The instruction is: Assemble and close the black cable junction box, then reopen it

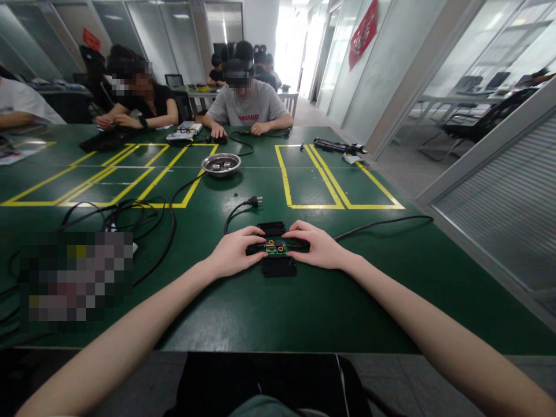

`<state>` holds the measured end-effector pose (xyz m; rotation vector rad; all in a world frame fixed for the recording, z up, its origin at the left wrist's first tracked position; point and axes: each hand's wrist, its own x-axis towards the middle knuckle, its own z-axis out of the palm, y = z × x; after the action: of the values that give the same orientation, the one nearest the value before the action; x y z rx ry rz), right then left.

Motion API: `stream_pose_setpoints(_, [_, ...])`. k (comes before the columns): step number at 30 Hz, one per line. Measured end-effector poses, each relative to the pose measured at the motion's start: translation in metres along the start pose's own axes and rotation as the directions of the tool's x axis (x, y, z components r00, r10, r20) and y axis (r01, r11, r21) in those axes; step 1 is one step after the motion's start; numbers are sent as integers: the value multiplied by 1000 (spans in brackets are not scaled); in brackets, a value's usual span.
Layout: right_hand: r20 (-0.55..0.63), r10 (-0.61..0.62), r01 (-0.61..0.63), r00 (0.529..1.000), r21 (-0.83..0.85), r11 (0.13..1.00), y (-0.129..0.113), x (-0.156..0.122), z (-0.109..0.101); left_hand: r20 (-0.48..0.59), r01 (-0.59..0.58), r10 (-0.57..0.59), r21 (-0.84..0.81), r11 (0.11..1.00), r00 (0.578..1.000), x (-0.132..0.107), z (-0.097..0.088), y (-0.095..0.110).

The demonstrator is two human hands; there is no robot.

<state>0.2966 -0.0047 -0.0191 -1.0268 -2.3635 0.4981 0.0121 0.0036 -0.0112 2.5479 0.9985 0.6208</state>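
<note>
A small green circuit board (pixel 276 248) with copper coils sits low over the green table, black cable parts at both its ends. My left hand (pixel 234 252) grips its left end between thumb and fingers. At the right end, my right hand (pixel 319 248) is closed round it in the same way. One black plastic case half (pixel 271 227) lies just beyond the board. Another black case half (pixel 278 267) lies on the near side. Beyond my left hand rests a black power plug (pixel 254 201), its cord running back toward that hand. A black cable (pixel 382 222) stretches off to the right.
A metal bowl (pixel 221 164) with small metal parts stands farther off. Coiled black cables (pixel 130 211) and a blurred-out item (pixel 78 278) lie to the left. Yellow tape (pixel 286 185) marks the table (pixel 208 324). Across it sits a person (pixel 249 98); black tools (pixel 336 146) lie far right.
</note>
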Motion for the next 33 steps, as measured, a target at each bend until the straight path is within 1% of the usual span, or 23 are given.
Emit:
stream_pose_setpoints(9, [2, -17, 17, 1000, 10, 1000, -3, 1, 3, 2, -1, 1, -8, 1000, 1000, 2, 3, -6])
stream_pose_setpoints(15, [-4, -3, 3, 1000, 18, 1000, -1, 2, 6, 0, -14, 14, -41, 999, 1000, 4, 3, -9])
stream_pose_setpoints(18, [-35, 6, -5, 999, 29, 1000, -2, 2, 7, -11, -9, 8, -46, 999, 1000, 4, 3, -9])
stream_pose_setpoints(21, [-77, 48, -43, 996, 64, 997, -5, 1, 7, -16, -4, 3, -45, 999, 1000, 4, 3, -9])
stream_pose_setpoints(23, [-92, 39, -32, 995, 78, 996, -8, 1, 7, -13, -4, 4, -39, 999, 1000, 3, 2, -8])
stream_pose_setpoints(27, [-57, -52, 54, 997, 33, 998, -11, 2, 10, -15, 12, -12, -15, 1000, 1000, 1, 1, -6])
stream_pose_setpoints(29, [-37, -51, 51, 998, -2, 999, -12, 1, 11, -25, 24, -24, 0, 1000, 999, 1, 2, -5])
stream_pose_setpoints(33, [-48, -34, 31, 998, -59, 998, -14, -1, 12, -29, 38, -37, 24, 999, 999, 2, 4, -3])
